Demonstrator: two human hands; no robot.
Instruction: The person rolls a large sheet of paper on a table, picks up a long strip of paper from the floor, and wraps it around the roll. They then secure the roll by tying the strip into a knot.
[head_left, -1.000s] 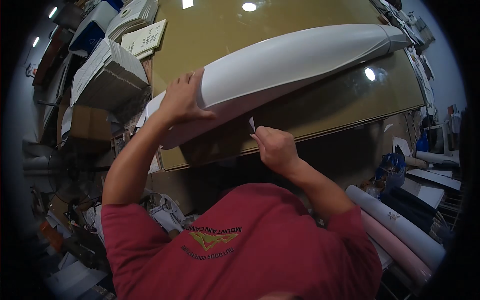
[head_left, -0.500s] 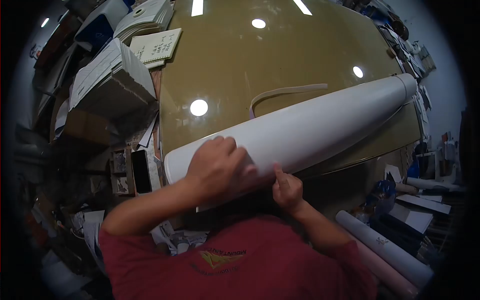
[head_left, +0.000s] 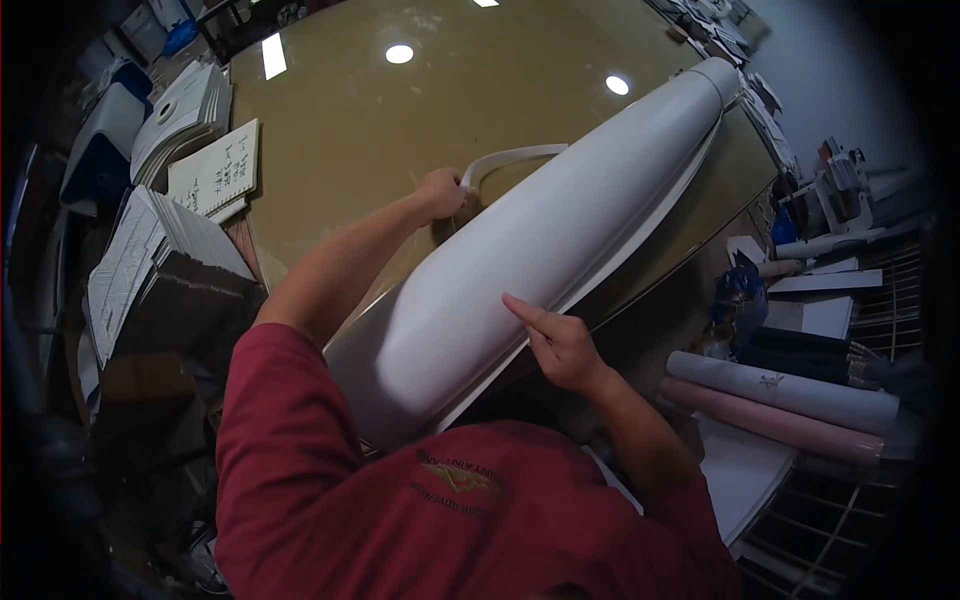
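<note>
A large white rolled sheet lies diagonally across the glossy olive table, from my chest to the far right corner. My left hand reaches over the roll's far side and pinches the end of a thin white strip that curls on the table. My right hand presses its fingers on the near edge of the roll, where the sheet's loose edge overlaps.
An open notebook and stacks of white paper sit at the table's left. White and pink rolls lie on a shelf at the right. Clutter fills the far right edge of the table.
My left hand has left the roll's near end and reached across to grab the strip. The roll now points more steeply away from me. My right hand stays on the roll's near edge.
</note>
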